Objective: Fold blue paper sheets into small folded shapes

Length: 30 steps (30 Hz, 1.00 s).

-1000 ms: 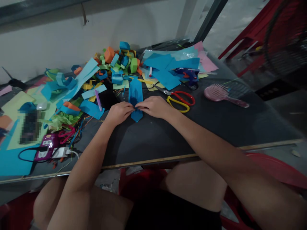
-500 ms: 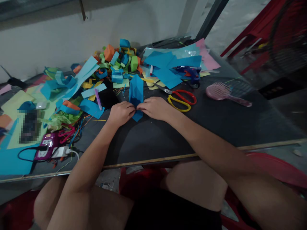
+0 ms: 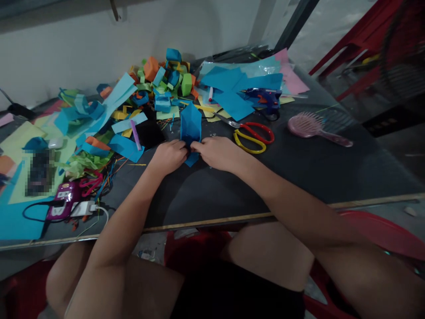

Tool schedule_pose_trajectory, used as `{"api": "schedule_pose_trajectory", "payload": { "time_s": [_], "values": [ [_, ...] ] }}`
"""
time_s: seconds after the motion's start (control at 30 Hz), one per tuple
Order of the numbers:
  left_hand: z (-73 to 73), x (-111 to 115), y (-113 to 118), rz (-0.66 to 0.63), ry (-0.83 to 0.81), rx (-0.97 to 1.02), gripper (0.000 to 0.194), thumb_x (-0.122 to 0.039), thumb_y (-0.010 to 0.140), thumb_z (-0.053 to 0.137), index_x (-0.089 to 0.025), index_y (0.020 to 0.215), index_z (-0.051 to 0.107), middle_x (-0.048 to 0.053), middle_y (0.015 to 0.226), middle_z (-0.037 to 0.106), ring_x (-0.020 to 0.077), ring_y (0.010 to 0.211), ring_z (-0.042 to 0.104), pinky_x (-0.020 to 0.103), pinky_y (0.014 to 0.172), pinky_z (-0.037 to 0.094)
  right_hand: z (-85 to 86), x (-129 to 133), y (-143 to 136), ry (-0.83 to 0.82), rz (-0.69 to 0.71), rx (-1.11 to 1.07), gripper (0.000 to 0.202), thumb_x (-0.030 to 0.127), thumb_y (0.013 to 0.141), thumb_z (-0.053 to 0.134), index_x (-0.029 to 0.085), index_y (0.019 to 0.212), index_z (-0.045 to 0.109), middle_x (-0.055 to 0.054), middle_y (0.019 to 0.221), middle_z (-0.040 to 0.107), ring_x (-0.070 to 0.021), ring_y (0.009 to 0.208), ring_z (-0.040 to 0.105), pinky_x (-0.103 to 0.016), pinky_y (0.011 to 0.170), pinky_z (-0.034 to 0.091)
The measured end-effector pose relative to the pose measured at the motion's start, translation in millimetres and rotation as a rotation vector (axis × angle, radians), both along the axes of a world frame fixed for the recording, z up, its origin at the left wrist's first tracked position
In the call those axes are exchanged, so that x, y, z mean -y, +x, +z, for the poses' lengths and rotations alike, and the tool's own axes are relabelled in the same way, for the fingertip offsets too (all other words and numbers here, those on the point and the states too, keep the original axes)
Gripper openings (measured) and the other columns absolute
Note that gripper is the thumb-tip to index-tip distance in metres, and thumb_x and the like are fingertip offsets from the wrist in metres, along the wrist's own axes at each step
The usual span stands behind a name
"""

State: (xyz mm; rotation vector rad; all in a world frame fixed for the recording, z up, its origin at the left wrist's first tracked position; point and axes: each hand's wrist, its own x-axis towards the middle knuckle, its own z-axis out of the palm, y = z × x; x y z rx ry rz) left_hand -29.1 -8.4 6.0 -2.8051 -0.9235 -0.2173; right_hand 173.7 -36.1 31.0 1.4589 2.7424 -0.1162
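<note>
Between my hands a folded piece of blue paper point(image 3: 191, 122) stands up from the dark table, its far end pointed and its sides raised. My left hand point(image 3: 170, 156) pinches the near left side with curled fingers. My right hand point(image 3: 214, 151) grips the near right side, thumb and fingertips pressed to the paper. A small blue tip of the paper shows below the fingers; the fold under the fingertips is hidden. Just right of my right hand lie scissors point(image 3: 250, 137) with one red and one yellow handle loop.
A pile of folded paper pieces point(image 3: 162, 79) sits at the back. Blue sheets point(image 3: 229, 91) and a glue gun point(image 3: 265, 99) lie back right, a pink hairbrush point(image 3: 305, 126) further right. Left are a purple marker point(image 3: 135, 135), paper scraps and a purple power socket point(image 3: 63, 201) with cables.
The sides of the blue paper stand a little more open at the far end. My right fingers have shifted slightly at the near fold. The view has moved a little.
</note>
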Motion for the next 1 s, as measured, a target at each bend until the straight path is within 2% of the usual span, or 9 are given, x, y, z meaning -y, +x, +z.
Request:
{"api": "schedule_pose_trajectory", "payload": {
  "time_s": [0.1,0.23,0.33,0.47,0.63,0.83,0.93,1.0],
  "values": [
    [3.4,-1,-6,-0.025,-0.054,-0.02,0.028,-0.022,0.097,0.049,-0.016,0.094,0.076,0.01,0.099,0.073,0.0206,0.085,0.067,0.032,0.065,0.05,-0.4,2,3,-0.031,0.01,0.012,0.04,0.009,0.093,0.044,0.021,0.128,0.057,-0.014,0.105,0.072,-0.0288,0.089,0.07,-0.035,0.066,0.041],
    [6.1,-5,-13,-0.024,-0.09,-0.021,0.032,-0.019,0.097,0.047,-0.021,0.106,0.077,0.006,0.115,0.076,0.0204,0.097,0.07,0.03,0.073,0.054,4.0,5,13,-0.161,0.012,0.011,0.052,0.012,0.09,0.051,0.026,0.14,0.048,-0.013,0.127,0.068,-0.029,0.097,0.069,-0.034,0.068,0.044],
    [9.8,-5,-13,0.008,-0.123,-0.055,0.035,-0.019,0.097,0.046,-0.024,0.11,0.078,0.005,0.12,0.076,0.0211,0.105,0.071,0.031,0.079,0.055,10.4,7,18,-0.251,-0.005,0.017,0.056,0.011,0.089,0.047,0.027,0.143,0.044,-0.014,0.13,0.066,-0.0279,0.096,0.069,-0.034,0.067,0.045],
    [15.2,-3,-11,0.041,-0.169,-0.103,0.037,-0.016,0.095,0.047,-0.026,0.112,0.078,0.004,0.122,0.076,0.022,0.106,0.071,0.033,0.081,0.057,18.0,11,15,-0.29,-0.03,0.051,0.057,0.008,0.089,0.043,0.025,0.144,0.043,-0.016,0.133,0.062,-0.0317,0.103,0.067,-0.036,0.07,0.046],
    [18.4,-2,-11,0.012,-0.164,-0.13,0.04,-0.015,0.095,0.044,-0.025,0.118,0.076,0.006,0.12,0.076,0.0219,0.103,0.07,0.034,0.082,0.056,16.3,18,10,-0.254,-0.018,0.051,0.066,-0.002,0.083,0.044,0.021,0.145,0.042,-0.016,0.142,0.059,-0.0297,0.119,0.063,-0.035,0.079,0.048],
    [22.1,5,-6,0.015,-0.146,-0.152,0.039,-0.011,0.094,0.047,-0.026,0.118,0.075,0.006,0.111,0.078,0.0208,0.096,0.07,0.031,0.076,0.054,11.4,20,11,-0.189,0.012,0.055,0.062,-0.005,0.085,0.041,0.02,0.141,0.047,-0.015,0.141,0.061,-0.0281,0.117,0.066,-0.034,0.076,0.049],
    [23.4,10,-2,0.052,-0.132,-0.148,0.036,-0.011,0.095,0.048,-0.023,0.112,0.077,0.007,0.1,0.079,0.0216,0.096,0.071,0.03,0.072,0.054,10.0,22,10,-0.151,0.027,0.081,0.06,-0.004,0.086,0.041,0.018,0.141,0.047,-0.016,0.137,0.063,-0.0286,0.113,0.068,-0.034,0.074,0.048],
    [23.0,13,-1,0.073,-0.128,-0.149,0.034,-0.011,0.096,0.047,-0.022,0.111,0.076,0.008,0.1,0.078,0.0222,0.098,0.071,0.03,0.072,0.053,8.2,23,9,-0.122,0.034,0.091,0.06,-0.003,0.087,0.041,0.016,0.143,0.045,-0.017,0.136,0.063,-0.0291,0.112,0.068,-0.035,0.075,0.048]
  ]
}}
